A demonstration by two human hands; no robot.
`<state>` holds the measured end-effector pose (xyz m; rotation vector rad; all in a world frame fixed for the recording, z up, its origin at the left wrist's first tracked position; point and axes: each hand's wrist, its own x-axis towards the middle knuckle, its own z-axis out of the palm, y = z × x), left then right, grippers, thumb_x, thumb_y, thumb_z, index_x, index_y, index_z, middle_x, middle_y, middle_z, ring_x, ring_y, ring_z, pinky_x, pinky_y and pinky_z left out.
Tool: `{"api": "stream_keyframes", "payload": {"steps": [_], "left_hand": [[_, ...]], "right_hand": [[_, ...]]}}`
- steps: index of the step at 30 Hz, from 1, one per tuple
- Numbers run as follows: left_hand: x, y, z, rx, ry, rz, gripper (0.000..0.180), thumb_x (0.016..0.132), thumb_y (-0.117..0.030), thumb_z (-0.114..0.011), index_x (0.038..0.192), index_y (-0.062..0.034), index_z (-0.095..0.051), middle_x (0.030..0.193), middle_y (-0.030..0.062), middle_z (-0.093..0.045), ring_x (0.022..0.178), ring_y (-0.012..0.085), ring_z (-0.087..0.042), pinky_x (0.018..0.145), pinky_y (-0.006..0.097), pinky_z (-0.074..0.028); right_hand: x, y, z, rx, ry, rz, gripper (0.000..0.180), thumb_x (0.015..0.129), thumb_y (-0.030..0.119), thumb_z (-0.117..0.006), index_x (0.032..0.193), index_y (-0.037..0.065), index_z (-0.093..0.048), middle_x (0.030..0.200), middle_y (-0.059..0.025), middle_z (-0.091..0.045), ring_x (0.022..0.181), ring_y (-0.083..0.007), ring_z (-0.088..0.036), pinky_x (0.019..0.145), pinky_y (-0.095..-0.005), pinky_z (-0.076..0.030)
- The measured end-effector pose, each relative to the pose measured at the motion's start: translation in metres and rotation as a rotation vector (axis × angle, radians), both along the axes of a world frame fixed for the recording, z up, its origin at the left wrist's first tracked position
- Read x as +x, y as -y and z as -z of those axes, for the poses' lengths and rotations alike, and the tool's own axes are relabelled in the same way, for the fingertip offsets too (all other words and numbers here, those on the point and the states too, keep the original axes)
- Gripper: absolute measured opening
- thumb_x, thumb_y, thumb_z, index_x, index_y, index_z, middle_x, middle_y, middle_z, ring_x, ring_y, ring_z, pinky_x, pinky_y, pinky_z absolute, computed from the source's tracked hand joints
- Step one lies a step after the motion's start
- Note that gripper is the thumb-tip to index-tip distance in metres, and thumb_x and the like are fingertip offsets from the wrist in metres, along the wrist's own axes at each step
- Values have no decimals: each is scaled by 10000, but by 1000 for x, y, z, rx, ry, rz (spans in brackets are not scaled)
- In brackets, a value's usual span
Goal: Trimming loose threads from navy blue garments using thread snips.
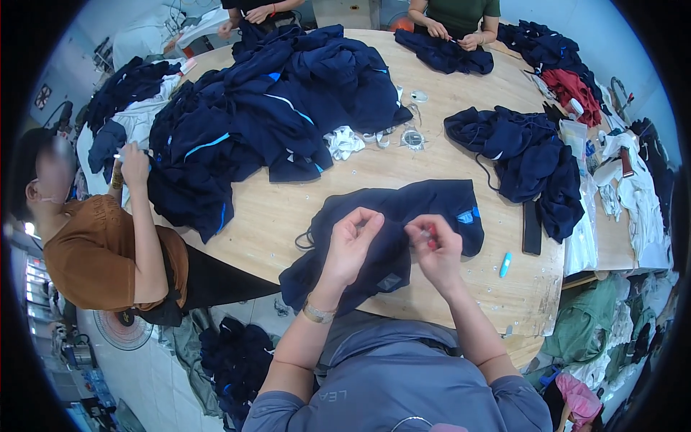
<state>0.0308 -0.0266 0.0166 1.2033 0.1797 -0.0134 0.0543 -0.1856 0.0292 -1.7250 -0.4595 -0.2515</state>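
In front of me, a navy garment [385,263] with a light blue patch lies on the wooden table [497,230]. My left hand [353,245] is raised over its left part, thumb and fingertips pinched together; what they pinch, if anything, is too small to make out. Across a narrow gap, my right hand [437,252] is closed, its thumb and forefinger brought together near the cloth. A small red object [432,241] shows between its curled fingers, mostly hidden by them. Dark cloth stands slightly raised between the two hands.
A large heap of navy garments [288,101] covers the far left. To the right lie more navy garments [518,147], a black phone [532,227] and a light blue marker-like stick [506,264]. Co-workers [108,245] stand left and across the table.
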Motion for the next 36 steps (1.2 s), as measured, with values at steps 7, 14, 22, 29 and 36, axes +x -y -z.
{"api": "stream_keyframes", "payload": {"steps": [7,14,22,29,36], "left_hand": [[2,-1,0,-107,-18,-9,132,896,-156,-572,889,-26,-591,787,-48,-552,696,-1,-438,641,160,-349],[3,0,-1,-146,-41,9,129,897,-154,-570,881,-28,-593,797,-45,-558,727,8,-453,671,165,-357],[1,6,-7,41,15,-56,137,901,-163,-566,879,-29,-581,715,-67,-520,570,-27,-366,502,150,-281],[-1,7,-12,208,73,-67,149,905,-174,-560,867,-30,-566,594,-101,-435,480,-35,-281,423,172,-182],[-1,6,-10,225,71,-37,150,909,-179,-554,865,-36,-563,610,-99,-442,488,-37,-286,426,166,-187]], "right_hand": [[-6,21,9,-162,-63,-10,334,724,280,-746,854,36,-558,609,-31,-502,491,-85,-433,453,-222,-348],[-4,21,20,-441,247,-7,373,697,375,-730,718,66,-524,612,-51,-516,485,-208,-520,452,-284,-382],[1,18,10,-599,402,42,361,694,407,-718,694,100,-530,589,-26,-485,432,-183,-460,420,-278,-340],[2,21,5,-668,430,56,358,703,405,-710,677,107,-514,588,-22,-484,425,-182,-450,417,-274,-332],[2,22,10,-606,370,38,336,737,365,-693,682,88,-511,575,-37,-490,434,-192,-471,427,-282,-349]]}}
